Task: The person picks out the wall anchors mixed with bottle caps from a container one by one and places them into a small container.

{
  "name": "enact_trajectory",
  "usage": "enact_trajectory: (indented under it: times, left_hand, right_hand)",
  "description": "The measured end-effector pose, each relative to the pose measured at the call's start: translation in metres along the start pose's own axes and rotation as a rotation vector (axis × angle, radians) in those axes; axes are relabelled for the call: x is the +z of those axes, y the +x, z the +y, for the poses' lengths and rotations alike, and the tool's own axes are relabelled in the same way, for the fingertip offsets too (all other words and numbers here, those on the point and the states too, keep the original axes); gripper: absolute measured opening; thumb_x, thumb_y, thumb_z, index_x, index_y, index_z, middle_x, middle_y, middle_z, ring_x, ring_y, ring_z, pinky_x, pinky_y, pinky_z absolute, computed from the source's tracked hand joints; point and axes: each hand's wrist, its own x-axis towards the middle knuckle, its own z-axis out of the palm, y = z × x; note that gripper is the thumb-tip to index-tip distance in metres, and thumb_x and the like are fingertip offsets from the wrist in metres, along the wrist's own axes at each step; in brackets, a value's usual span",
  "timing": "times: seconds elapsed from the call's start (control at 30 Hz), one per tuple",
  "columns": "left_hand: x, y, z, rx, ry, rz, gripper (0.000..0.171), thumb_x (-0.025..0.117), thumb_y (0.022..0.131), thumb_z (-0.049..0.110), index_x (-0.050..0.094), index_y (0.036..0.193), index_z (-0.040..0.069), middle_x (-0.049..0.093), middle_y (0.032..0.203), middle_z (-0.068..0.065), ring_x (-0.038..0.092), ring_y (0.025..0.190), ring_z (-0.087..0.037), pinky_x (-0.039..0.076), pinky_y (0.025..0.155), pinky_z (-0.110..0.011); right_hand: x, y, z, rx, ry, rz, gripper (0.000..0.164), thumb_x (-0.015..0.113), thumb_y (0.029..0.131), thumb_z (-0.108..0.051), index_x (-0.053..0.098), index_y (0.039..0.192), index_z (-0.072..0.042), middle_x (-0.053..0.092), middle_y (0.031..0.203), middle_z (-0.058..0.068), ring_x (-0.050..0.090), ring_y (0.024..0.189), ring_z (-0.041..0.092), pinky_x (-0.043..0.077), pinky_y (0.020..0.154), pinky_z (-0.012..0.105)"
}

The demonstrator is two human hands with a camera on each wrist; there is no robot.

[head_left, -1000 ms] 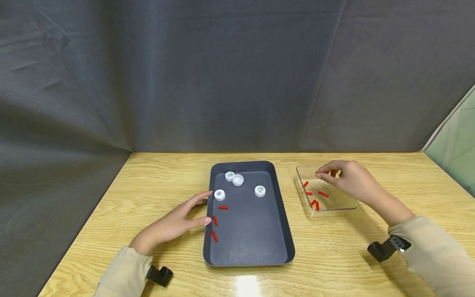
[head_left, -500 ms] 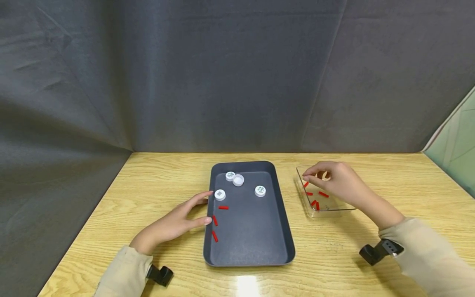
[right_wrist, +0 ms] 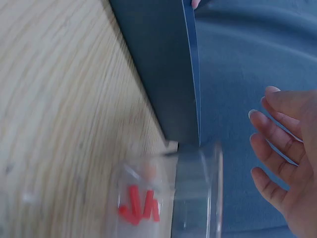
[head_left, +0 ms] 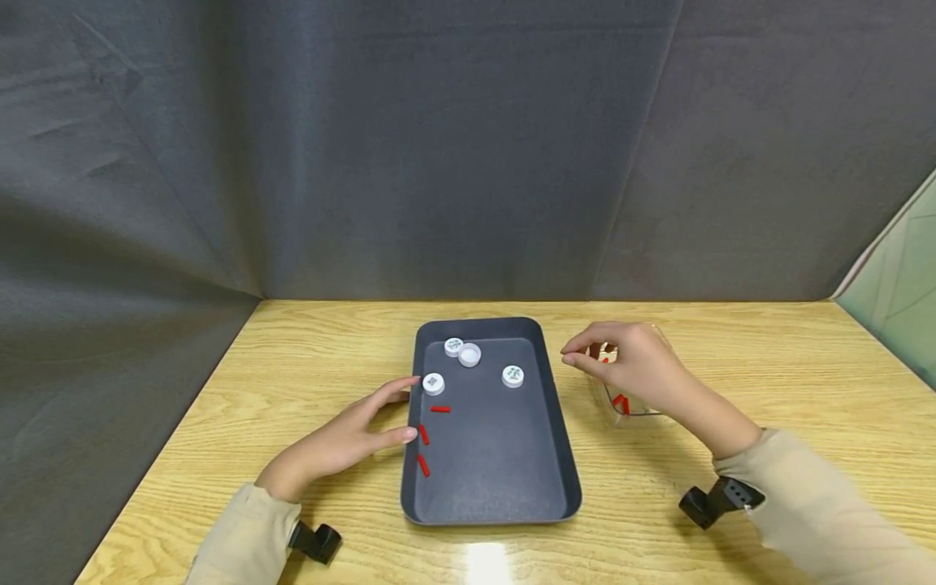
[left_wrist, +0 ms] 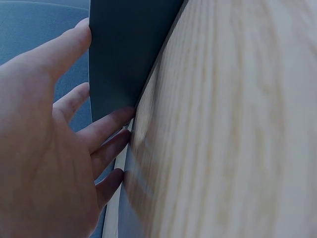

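My left hand (head_left: pixel 344 439) touches the left wall of the dark tray (head_left: pixel 500 475), its fingers spread and the thumb at the rim. In the left wrist view, fingertips lie along the tray's outer side. My right hand (head_left: pixel 636 366) hovers between the clear box (right_wrist: pixel 198 193) and the tray, thumb and forefinger close together with nothing seen between them. Below it, the box holds several red sticks (right_wrist: pixel 134 198), partly hidden by the hand in the head view. Three more red sticks lie along the tray's left side, one of them crosswise (head_left: pixel 440 409).
Inside the tray are several white round caps: a printed cap (head_left: pixel 433 383) by the left wall, another printed cap (head_left: pixel 513 376) farther right, and a hollow-side-up cap (head_left: pixel 470 355) against a third printed one (head_left: pixel 453 347). A dark cloth (head_left: pixel 468 162) hangs behind the wooden table (head_left: pixel 329 349).
My right hand has moved left from over the clear box toward the tray's right wall. The left hand, the tray and the red sticks stay where they were.
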Motion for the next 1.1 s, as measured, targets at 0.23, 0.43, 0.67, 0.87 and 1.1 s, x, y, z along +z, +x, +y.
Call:
enact_trajectory:
  times: [0.23, 0.43, 0.67, 0.87, 1.1]
  left_hand:
    - [0.0, 0.0, 0.0, -0.001, -0.002, -0.004, 0.07, 0.064, 0.083, 0.05, 0.029, 0.143, 0.038, 0.036, 0.14, 0.013, 0.033, 0.13, -0.013, 0.027, 0.103, -0.048]
    - [-0.001, -0.004, 0.009, 0.015, -0.018, -0.008, 0.068, 0.064, 0.086, 0.042, 0.03, 0.144, 0.033, 0.037, 0.142, 0.005, 0.033, 0.131, -0.019, 0.026, 0.104, -0.05]
    - [0.0, -0.001, 0.001, -0.004, -0.003, 0.0, 0.068, 0.064, 0.083, 0.049, 0.03, 0.142, 0.04, 0.037, 0.14, 0.013, 0.034, 0.129, -0.012, 0.027, 0.103, -0.046]
    - [0.001, 0.0, 0.0, 0.013, -0.004, -0.007, 0.068, 0.063, 0.084, 0.047, 0.03, 0.143, 0.037, 0.038, 0.141, 0.008, 0.034, 0.13, -0.016, 0.027, 0.103, -0.05]
    - [0.001, 0.0, -0.001, 0.003, -0.001, -0.002, 0.069, 0.063, 0.084, 0.048, 0.029, 0.143, 0.037, 0.038, 0.14, 0.009, 0.034, 0.13, -0.014, 0.028, 0.103, -0.049]
  right_hand:
    - [0.008, 0.004, -0.02, -0.026, 0.111, -0.038, 0.005, 0.069, 0.085, -0.028, 0.071, 0.09, -0.028, 0.061, 0.08, -0.017, 0.053, 0.058, 0.003, 0.044, 0.049, 0.024]
    - [0.018, 0.01, -0.035, -0.099, 0.178, -0.078, 0.01, 0.072, 0.083, -0.024, 0.07, 0.09, -0.03, 0.063, 0.085, -0.021, 0.056, 0.075, 0.003, 0.046, 0.065, 0.029]
    - [0.033, 0.016, -0.044, -0.167, 0.263, -0.131, 0.007, 0.07, 0.084, -0.023, 0.071, 0.09, -0.026, 0.063, 0.086, -0.018, 0.054, 0.071, 0.005, 0.045, 0.063, 0.028]
    - [0.047, 0.023, -0.048, -0.179, 0.261, -0.214, 0.007, 0.068, 0.085, -0.028, 0.07, 0.091, -0.028, 0.063, 0.086, -0.018, 0.055, 0.073, 0.003, 0.047, 0.064, 0.029]
    - [0.065, 0.034, -0.047, -0.225, 0.301, -0.32, 0.009, 0.069, 0.085, -0.022, 0.072, 0.094, -0.02, 0.064, 0.089, -0.016, 0.056, 0.076, 0.004, 0.047, 0.067, 0.025]
